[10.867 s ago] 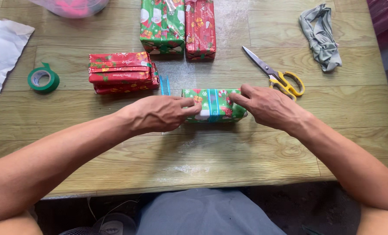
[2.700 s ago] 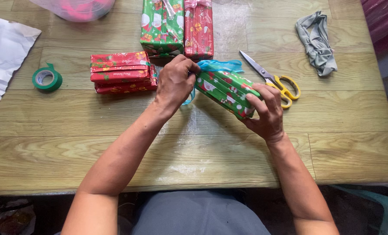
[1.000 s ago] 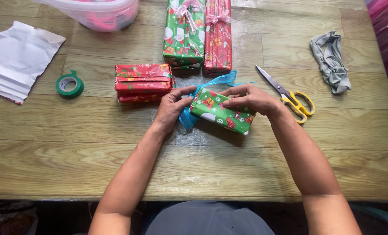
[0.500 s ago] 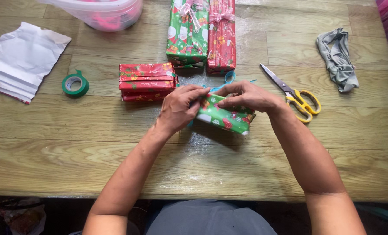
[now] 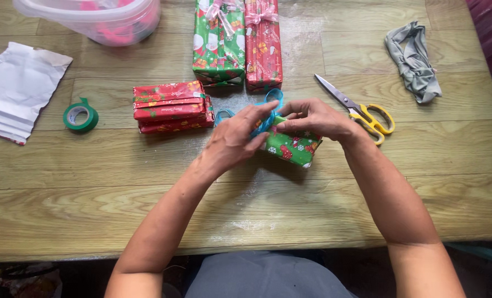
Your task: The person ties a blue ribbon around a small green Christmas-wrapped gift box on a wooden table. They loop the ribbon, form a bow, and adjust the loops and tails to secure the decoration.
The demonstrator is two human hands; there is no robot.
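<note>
Both hands meet over a small green-wrapped gift box (image 5: 291, 148) that lies on the wooden table (image 5: 312, 209), and everything else can be placed from that box. The left hand (image 5: 236, 140) comes in from the box's left end, its fingers curled and closed around a strand of blue ribbon (image 5: 269, 113) that rises from the top of the box; the thumb and forefinger look pressed together on the ribbon, though the exact contact is partly hidden by the knuckles. The right hand (image 5: 315, 117) lies over the far upper edge of the box, its fingertips drawn together and pinching the same ribbon just beside the left fingers, so the two grips nearly touch. A loop of the ribbon stands up just beyond the box, and another bit of blue shows to its left. The box itself sits tilted, its near right corner pointing toward the table's front edge. Just left of the box is a stack of red-wrapped parcels (image 5: 171, 106), and farther left a roll of green tape (image 5: 81, 116). Beyond the box, two taller wrapped gifts, one green (image 5: 219, 47) and one red (image 5: 263, 47), lie side by side. To the box's right lie yellow-handled scissors (image 5: 362, 113).
</note>
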